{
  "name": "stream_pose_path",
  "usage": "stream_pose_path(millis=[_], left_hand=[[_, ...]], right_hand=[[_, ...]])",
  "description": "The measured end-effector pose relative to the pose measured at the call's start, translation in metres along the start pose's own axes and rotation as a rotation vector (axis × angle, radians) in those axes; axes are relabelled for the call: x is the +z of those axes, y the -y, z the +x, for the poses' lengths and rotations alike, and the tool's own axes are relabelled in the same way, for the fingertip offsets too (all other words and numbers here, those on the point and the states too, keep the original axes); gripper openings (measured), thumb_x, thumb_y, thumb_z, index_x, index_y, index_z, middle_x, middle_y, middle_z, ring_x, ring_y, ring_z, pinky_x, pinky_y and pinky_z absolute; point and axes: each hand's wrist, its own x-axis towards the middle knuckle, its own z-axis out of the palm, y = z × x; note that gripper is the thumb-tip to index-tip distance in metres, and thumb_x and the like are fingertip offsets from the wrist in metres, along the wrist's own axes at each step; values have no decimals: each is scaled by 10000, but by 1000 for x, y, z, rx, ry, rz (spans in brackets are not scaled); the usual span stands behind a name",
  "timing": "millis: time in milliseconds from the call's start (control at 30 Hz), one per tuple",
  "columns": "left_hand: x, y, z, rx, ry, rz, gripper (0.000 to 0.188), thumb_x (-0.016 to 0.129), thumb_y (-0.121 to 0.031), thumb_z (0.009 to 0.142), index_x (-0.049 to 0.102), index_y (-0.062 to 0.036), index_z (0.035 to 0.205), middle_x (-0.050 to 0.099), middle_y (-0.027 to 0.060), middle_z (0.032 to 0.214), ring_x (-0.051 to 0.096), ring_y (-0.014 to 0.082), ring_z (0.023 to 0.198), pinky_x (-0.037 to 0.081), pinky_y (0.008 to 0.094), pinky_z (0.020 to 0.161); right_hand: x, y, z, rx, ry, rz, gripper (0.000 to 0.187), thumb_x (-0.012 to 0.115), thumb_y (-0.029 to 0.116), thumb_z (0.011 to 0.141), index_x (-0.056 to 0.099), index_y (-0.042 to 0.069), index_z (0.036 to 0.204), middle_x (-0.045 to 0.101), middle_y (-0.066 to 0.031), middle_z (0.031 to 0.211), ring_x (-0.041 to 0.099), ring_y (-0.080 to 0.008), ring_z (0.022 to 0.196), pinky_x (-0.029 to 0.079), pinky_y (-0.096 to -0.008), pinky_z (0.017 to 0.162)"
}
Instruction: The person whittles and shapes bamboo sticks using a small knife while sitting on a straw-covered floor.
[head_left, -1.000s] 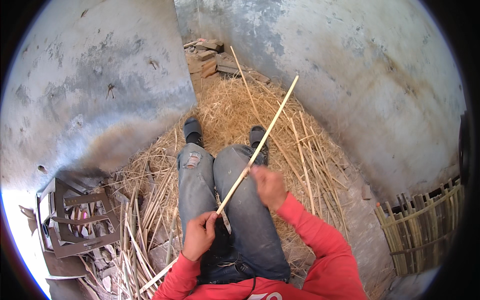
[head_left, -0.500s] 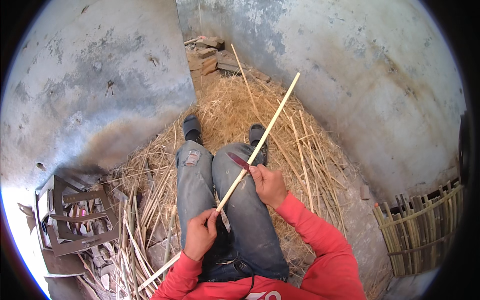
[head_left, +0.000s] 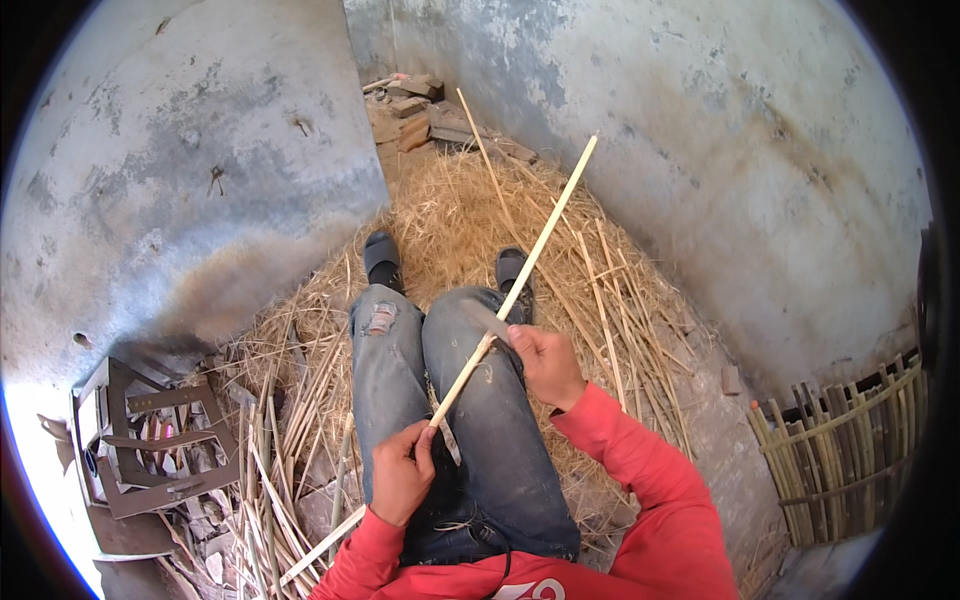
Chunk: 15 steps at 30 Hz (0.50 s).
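Observation:
I sit with my legs stretched out in blue jeans on a heap of shavings. My left hand (head_left: 402, 472) grips a long pale bamboo strip (head_left: 545, 238) near its lower part, above my left thigh. The strip slants up and to the right, over my knees and shoes. My right hand (head_left: 546, 362) holds a knife (head_left: 487, 322) whose blurred blade lies against the strip above my right knee. Both sleeves are red.
Pale shavings and split bamboo strips (head_left: 290, 420) cover the floor around my legs. A woven bamboo frame (head_left: 845, 445) stands at the right. Dark metal frames (head_left: 150, 440) lie at the left. Bricks (head_left: 405, 105) are piled in the far corner between stained grey walls.
My right hand has slid the knife along the strip, up to the knee and back toward me. The left hand keeps its hold on the strip, which barely shifts.

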Motion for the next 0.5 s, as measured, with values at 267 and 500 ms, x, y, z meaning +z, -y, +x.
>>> stream_pose_path(millis=[267, 500], left_hand=[[0, -5, -1, 48, -15, 57, 123, 685, -72, 959, 737, 13, 1032, 675, 221, 785, 673, 379, 673, 505, 407, 618], [6, -3, -3, 111, -46, 121, 121, 663, -66, 970, 724, 27, 1018, 645, 219, 750, 639, 336, 613, 482, 370, 596]], right_hand=[[-11, 19, 13, 87, -14, 173, 300, 790, 298, 900, 730, 12, 830, 545, -2, 567, 448, -76, 526, 354, -310, 492], [-8, 25, 8, 54, 19, 81, 196, 810, 180, 861, 739, -2, 865, 577, -68, 548, 492, -109, 480, 395, -327, 478]])
